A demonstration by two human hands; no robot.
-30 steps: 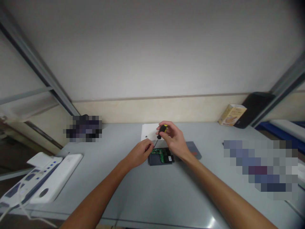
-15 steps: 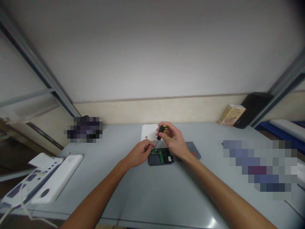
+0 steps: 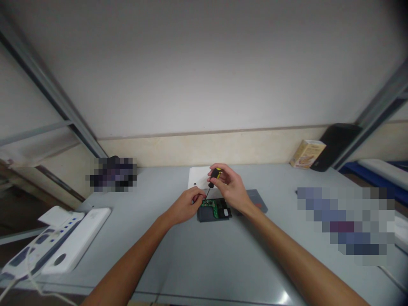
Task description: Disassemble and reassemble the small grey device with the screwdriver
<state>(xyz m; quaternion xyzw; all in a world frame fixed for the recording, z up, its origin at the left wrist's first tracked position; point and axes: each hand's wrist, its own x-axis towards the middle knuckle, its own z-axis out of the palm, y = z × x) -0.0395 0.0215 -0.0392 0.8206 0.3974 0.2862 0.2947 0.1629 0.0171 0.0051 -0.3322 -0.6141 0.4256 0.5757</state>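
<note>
My right hand is closed around the black and yellow handle of a screwdriver. The screwdriver leans, its thin shaft pointing down and left to the far-left part of an opened dark device with a green circuit board. My left hand rests at the device's left far corner, fingers curled and pinched close beside the screwdriver tip. What those fingers hold is too small to make out. Partly behind my right hand lies a flat grey panel with a reddish mark.
White paper lies behind my hands on the grey table. A white power strip and a long white device sit left, with cables. A yellow box and a black case stand back right. Blurred items flank both sides.
The view has shifted very slightly. Both hands, the screwdriver and the opened device hold nearly the same places relative to one another.
</note>
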